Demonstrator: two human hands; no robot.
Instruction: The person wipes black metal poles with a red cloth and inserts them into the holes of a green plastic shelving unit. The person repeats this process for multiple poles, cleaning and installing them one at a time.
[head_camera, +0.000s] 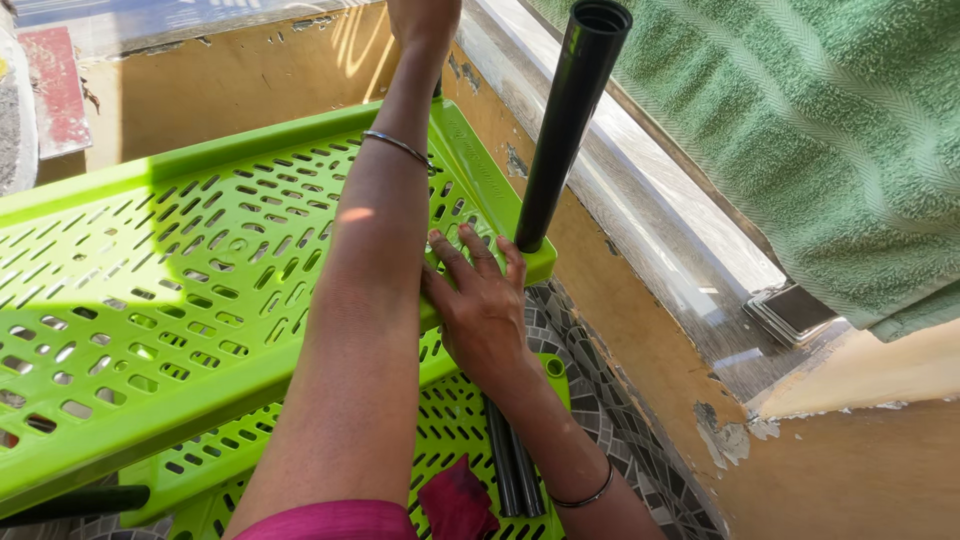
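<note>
Head view: black pipe (565, 120) stands nearly upright, leaning slightly right at its top, socketed in the green slotted shelf (150, 300) corner. Right hand (480, 305) lies open, flat beside its base. Left hand (420, 15) is cut off; grip unclear.

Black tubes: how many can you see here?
4. One upright tube stands in the top green shelf's near corner. Two loose tubes lie on the lower green shelf. One tube end pokes in bottom left. Others may be hidden.
</note>
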